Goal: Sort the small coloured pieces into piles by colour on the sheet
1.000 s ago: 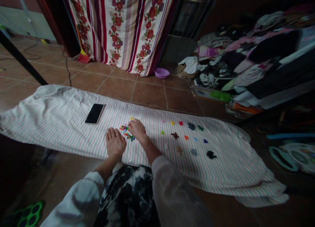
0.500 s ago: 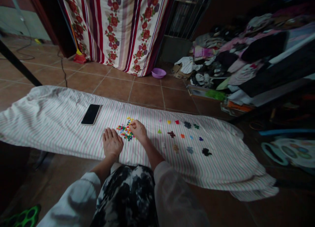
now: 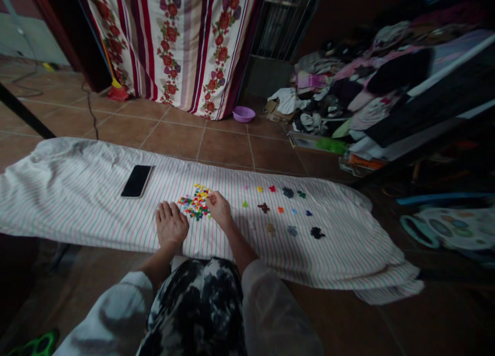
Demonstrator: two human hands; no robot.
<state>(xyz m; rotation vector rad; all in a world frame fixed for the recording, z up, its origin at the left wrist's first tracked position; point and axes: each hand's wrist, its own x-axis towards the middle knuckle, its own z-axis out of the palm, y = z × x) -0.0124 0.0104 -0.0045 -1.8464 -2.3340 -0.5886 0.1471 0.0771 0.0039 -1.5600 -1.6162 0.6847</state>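
Note:
A heap of small mixed-colour pieces (image 3: pixel 195 205) lies on the striped cloth (image 3: pixel 96 212) in front of me. My right hand (image 3: pixel 218 207) is at the heap's right edge, fingers pinched together; what sits between the fingertips is too small to make out. Flat on the cloth, just left of the heap, rests my left hand (image 3: pixel 172 224) with fingers stretched out and holding nothing. To the right, pieces lie in small single-colour groups, among them a dark brown group (image 3: pixel 263 207), a black group (image 3: pixel 317 233), a grey group (image 3: pixel 288 192) and an orange group (image 3: pixel 280 209).
A phone (image 3: pixel 136 181) lies on the cloth left of the heap. Beyond on the tiled floor stand a purple basin (image 3: pixel 243 114) and a floral curtain (image 3: pixel 189 47). Clothes (image 3: pixel 348 88) are piled at the back right.
The view has shifted slightly, so the whole scene sits a little further left. My right hand has moved slightly right against the heap, uncovering more pieces. My left hand stays flat.

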